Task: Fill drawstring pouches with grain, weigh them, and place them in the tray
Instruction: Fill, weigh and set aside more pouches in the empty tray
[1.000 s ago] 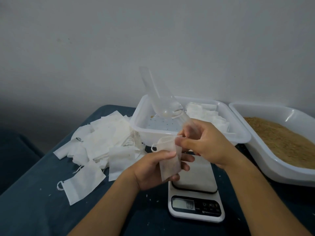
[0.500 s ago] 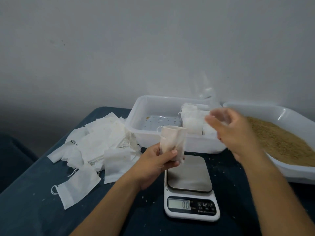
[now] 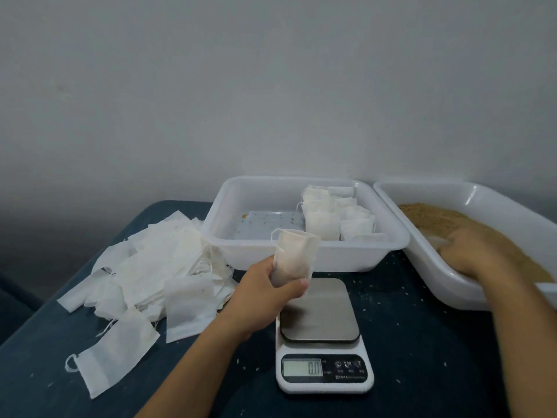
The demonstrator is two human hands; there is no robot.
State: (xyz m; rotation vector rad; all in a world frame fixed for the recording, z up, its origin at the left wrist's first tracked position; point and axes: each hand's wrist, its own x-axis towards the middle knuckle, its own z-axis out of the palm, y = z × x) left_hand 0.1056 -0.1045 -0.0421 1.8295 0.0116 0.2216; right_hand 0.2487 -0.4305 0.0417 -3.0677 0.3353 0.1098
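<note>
On the dark bench, the grain tub stands at right, the tray far centre, the scale near. The right hand is down in the grain; its grip cannot be told through blur. The left hand grips the pouch upright, mouth up, well left of the tub.

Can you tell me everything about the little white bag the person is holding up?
The pouch is a small bag of thin, off-white, papery-looking fabric with a drawstring looping out at its top left corner. It stands upright with its mouth open at the top. The left hand grips its lower part, thumb across the front. It hangs in the air above the scale, in front of the tray, touching neither. What is inside cannot be seen.
</note>
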